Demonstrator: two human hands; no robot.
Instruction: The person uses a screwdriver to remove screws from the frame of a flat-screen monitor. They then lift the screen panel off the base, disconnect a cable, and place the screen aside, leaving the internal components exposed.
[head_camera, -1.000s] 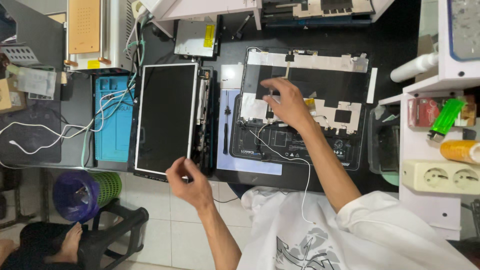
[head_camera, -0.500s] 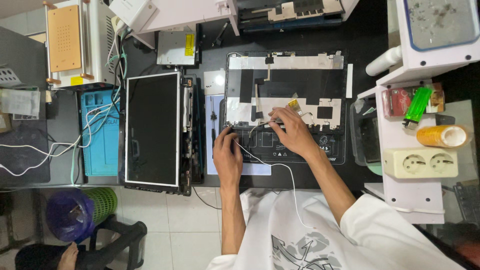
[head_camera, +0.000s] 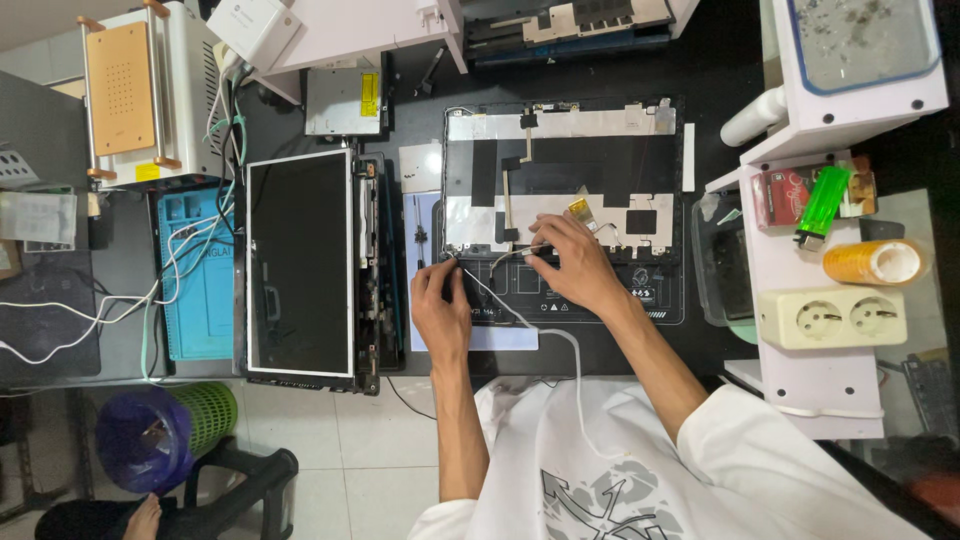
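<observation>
A black laptop lid back cover (head_camera: 600, 160) lies open-side up on the black bench, lined with silver foil and black tape. My left hand (head_camera: 438, 300) rests on its lower left corner, fingertips pinching at the edge. My right hand (head_camera: 572, 262) lies on the cover's middle, fingers on a thin grey cable and close to a small yellow-tipped flex connector (head_camera: 580, 210). A detached black screen panel (head_camera: 300, 262) lies to the left, beside a strip of frame and hinge parts (head_camera: 372, 270). A white earphone wire (head_camera: 560, 345) runs from my shirt across the cover.
A screwdriver (head_camera: 420, 235) lies on a pale mat left of the cover. A blue repair mat (head_camera: 200, 280) and white cables sit further left. On the white shelf at right stand a green lighter (head_camera: 822, 205), an orange tape roll (head_camera: 875, 262) and a double socket (head_camera: 835, 317).
My left hand left the screen panel's lower edge and moved right to the cover's lower left corner. My right hand shifted down to the cable in the cover's middle. The view moved closer.
</observation>
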